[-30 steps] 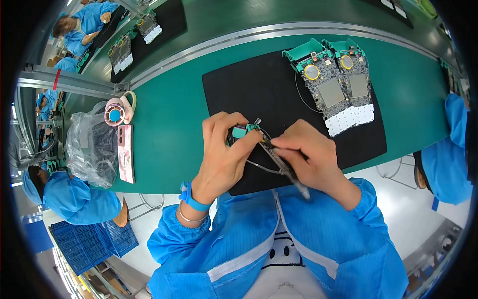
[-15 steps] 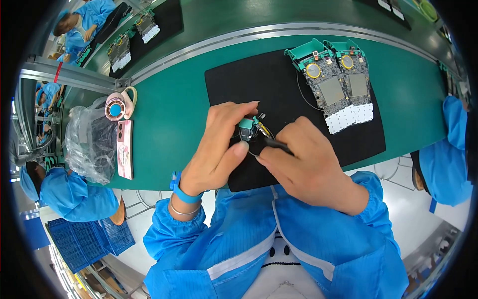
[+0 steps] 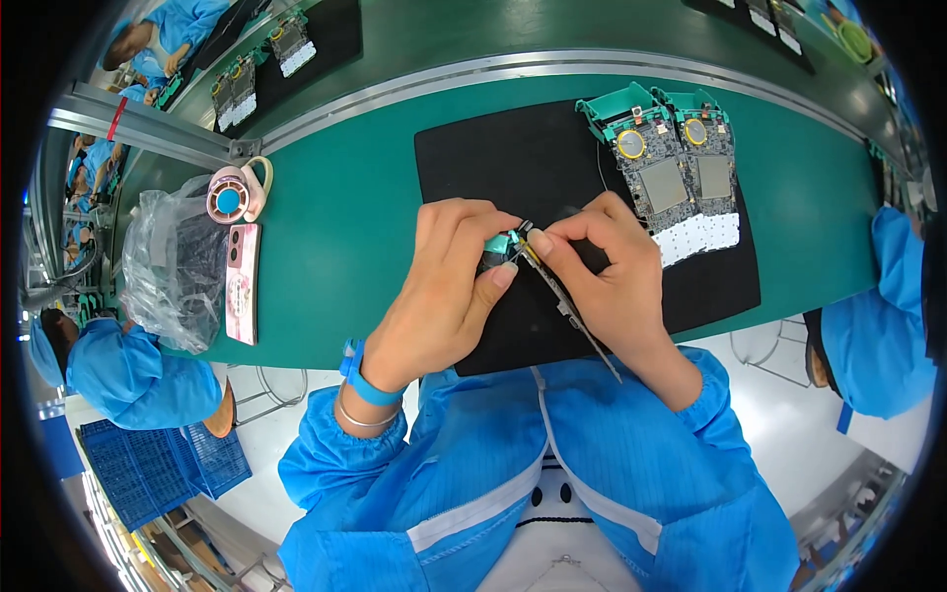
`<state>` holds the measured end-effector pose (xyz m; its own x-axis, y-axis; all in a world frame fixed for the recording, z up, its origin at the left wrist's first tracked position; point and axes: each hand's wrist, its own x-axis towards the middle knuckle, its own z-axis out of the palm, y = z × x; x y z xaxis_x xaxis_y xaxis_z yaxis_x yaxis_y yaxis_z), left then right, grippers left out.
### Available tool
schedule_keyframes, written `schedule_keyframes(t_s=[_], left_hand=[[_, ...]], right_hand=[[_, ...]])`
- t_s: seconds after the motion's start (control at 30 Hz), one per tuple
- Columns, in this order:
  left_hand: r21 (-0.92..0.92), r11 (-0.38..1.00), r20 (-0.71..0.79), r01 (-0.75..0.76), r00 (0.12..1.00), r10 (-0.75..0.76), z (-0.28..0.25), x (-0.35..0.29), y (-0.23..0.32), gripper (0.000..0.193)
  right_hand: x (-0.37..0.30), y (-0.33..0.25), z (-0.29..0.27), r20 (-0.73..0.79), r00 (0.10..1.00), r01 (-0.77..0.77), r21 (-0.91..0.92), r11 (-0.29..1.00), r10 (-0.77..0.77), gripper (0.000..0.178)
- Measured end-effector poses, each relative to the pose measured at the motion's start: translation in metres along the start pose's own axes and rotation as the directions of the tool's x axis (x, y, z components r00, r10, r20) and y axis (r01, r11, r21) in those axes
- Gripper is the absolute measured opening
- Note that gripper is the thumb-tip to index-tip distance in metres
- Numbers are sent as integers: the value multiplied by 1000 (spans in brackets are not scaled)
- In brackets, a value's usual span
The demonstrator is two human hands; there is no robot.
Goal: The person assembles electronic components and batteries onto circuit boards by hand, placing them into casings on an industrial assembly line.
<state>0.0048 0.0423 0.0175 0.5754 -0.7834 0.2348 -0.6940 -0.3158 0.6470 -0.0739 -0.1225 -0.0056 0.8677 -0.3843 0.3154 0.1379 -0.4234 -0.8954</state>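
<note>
Over the black mat (image 3: 473,163) a circuit board (image 3: 564,304) is tilted nearly edge-on, its lower end pointing toward my body. At its upper end is a green plastic part (image 3: 496,243). My left hand (image 3: 434,281) grips that end between thumb and fingers. From the other side my right hand (image 3: 617,281) pinches the same end, its thumb beside a small dark piece (image 3: 526,227). Fingers hide most of the contact. Two more circuit boards (image 3: 671,207) (image 3: 715,183) with green plastic ends and round yellow-rimmed cells lie side by side at the mat's far right.
On the green table (image 3: 326,217) at left are a clear plastic bag (image 3: 173,276), a pink handheld fan (image 3: 229,197) and a pink phone (image 3: 242,286). A metal rail (image 3: 444,74) crosses beyond the mat. Co-workers in blue sit at both sides.
The black tool held in my right hand no longer shows clearly. My right fingers have moved up to the board's end, and the board now shows edge-on. The left hand keeps its grip.
</note>
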Motion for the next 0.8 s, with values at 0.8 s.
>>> schedule_keyframes(t_s=[0.8], left_hand=[[-599, 604, 3, 525, 756, -654, 50, -32, 31, 27]], right_hand=[[-26, 16, -19, 225, 923, 351, -159, 923, -312, 12]])
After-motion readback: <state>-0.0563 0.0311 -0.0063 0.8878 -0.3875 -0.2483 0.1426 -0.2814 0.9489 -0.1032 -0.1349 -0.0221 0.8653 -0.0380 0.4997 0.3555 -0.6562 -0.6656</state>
